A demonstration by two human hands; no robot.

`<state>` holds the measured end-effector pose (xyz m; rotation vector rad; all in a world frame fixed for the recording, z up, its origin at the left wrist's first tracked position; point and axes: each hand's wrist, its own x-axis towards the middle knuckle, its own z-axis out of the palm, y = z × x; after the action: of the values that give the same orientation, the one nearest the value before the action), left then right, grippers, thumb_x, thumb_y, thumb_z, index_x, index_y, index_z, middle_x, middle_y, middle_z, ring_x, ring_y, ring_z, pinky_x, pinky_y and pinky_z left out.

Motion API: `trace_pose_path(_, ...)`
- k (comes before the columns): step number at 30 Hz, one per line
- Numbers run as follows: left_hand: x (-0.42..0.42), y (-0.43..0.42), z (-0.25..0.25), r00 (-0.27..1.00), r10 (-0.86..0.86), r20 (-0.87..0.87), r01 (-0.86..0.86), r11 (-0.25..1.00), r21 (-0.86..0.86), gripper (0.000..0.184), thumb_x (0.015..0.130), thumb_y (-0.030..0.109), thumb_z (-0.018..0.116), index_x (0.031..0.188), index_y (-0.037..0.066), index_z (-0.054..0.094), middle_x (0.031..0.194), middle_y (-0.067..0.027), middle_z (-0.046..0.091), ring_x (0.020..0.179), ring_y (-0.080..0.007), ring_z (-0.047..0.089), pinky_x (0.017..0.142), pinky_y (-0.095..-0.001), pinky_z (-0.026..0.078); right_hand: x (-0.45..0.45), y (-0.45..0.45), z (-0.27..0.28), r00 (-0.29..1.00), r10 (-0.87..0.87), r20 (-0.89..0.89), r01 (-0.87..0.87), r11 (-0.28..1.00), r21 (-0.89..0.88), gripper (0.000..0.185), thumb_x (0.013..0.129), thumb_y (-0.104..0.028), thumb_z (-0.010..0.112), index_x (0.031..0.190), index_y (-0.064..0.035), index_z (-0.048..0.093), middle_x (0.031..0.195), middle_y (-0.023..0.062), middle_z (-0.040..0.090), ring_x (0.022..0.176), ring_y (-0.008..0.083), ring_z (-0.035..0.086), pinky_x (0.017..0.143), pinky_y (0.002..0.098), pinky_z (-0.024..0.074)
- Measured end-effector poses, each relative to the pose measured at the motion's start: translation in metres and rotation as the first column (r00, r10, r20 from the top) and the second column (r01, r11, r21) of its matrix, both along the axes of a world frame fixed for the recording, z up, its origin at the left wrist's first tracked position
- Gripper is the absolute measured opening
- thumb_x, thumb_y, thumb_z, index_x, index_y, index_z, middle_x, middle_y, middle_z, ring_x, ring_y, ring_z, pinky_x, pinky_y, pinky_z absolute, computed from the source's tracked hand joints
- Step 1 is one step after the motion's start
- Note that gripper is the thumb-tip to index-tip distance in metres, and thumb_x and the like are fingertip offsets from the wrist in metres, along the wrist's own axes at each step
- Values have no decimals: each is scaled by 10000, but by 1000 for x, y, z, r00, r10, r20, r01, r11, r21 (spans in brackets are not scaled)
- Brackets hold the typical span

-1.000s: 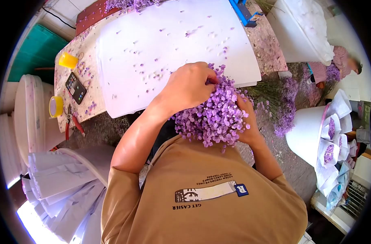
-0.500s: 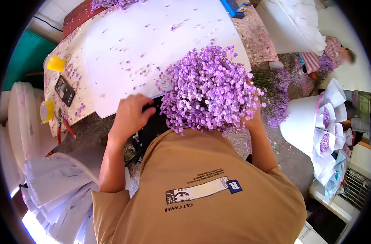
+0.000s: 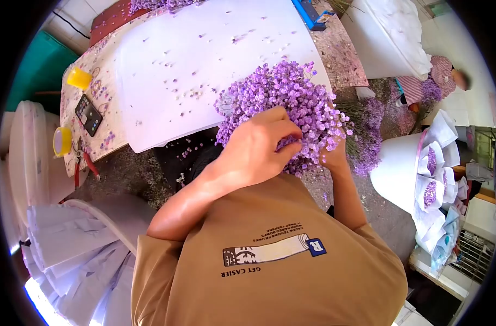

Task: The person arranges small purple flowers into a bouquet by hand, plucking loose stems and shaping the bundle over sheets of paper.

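A full bunch of purple baby's breath [image 3: 291, 89] is held in front of my chest, its blossoms facing up. My right hand [image 3: 335, 155] grips it from below on the right side, the fingers largely covered by the flower heads. Over the near left part of the blossoms is my left hand [image 3: 261, 144], its fingers curved and the thumb apart from the index finger, with flowers showing in the gap. Whether its fingertips press on any blossom is hard to see. The stems of the bunch are hidden.
A white sheet [image 3: 172, 60] strewn with loose blossoms covers the table. At its left lie a phone [image 3: 89, 115], yellow tape rolls [image 3: 79, 79] and red-handled pliers [image 3: 85, 157]. More purple flowers [image 3: 369, 130] lie at right, near a white bucket [image 3: 394, 165]. Another person [image 3: 440, 76] is beyond.
My left hand has moved right, from beside the table's edge up onto the blossoms. My right hand still holds the bunch in nearly the same place.
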<state>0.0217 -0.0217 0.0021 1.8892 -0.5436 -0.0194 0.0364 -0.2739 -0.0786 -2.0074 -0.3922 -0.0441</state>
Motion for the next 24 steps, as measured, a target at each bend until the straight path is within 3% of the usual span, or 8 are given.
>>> trace_pose_path(3,0,-10,-9,1000,9,-23,-10,999,-31,101,841,10,691,941,-2,683,863,-97,586,752,-216,597,652,-330,470,0,-5,-9,999,1,-42,3,995,100,1028,690,-125,895,1523,33,312,1378,138,589,1221,209,592,1064,336,456)
trace_pose_path(6,-6,-1,-7,996,24,-85,-42,975,-219,62,840,12,655,896,-13,650,859,-118,581,752,-275,612,672,-372,493,2,-7,-4,1000,0,24,0,1000,14,1014,705,-144,878,1530,21,313,1393,150,577,1245,230,579,1077,350,443)
trace_pose_path(10,-15,59,-37,913,88,-399,-219,930,-296,140,912,121,650,860,-7,626,761,-90,559,716,-112,508,638,-282,418,8,-28,-26,986,-66,155,74,996,-50,845,774,-242,780,1471,55,407,1411,200,556,1294,311,551,1114,402,398)
trace_pose_path(13,-23,98,-56,837,420,-350,-286,883,373,242,938,208,679,906,-32,668,696,-86,617,656,-153,532,606,-318,428,17,-54,-45,932,-44,361,163,937,-308,620,832,-155,611,1392,76,481,1367,234,578,1277,374,559,1121,429,382)
trace_pose_path(16,-33,117,-127,952,257,-165,-124,817,563,262,945,240,657,1037,-2,698,959,-193,698,924,-371,655,827,-439,509,23,-89,-72,933,-93,348,189,949,-253,698,784,-206,717,1381,69,483,1329,226,589,1218,379,573,1095,434,399)
trace_pose_path(19,-19,85,-135,974,143,-174,-73,932,355,337,977,319,584,1008,5,701,993,-206,695,985,-426,626,857,-493,502,39,-109,-77,952,-108,288,178,957,-229,891,743,-355,862,1417,53,447,1344,181,576,1239,314,557,1091,428,411)
trace_pose_path(20,-4,79,-123,872,-7,-489,184,931,315,372,999,346,556,1102,9,677,1063,-218,695,1029,-436,624,885,-483,495,44,-116,-77,965,-100,242,165,950,-266,912,777,-440,862,1425,46,444,1378,151,559,1297,281,529,1119,428,399)
trace_pose_path(24,17,30,-110,784,-296,-546,405,910,88,533,905,328,756,1340,66,594,1286,-155,664,1199,-298,613,1048,-393,452,50,-111,-47,971,-105,215,128,987,-95,864,679,-165,868,1406,56,456,1346,163,575,1196,288,576,1062,403,443)
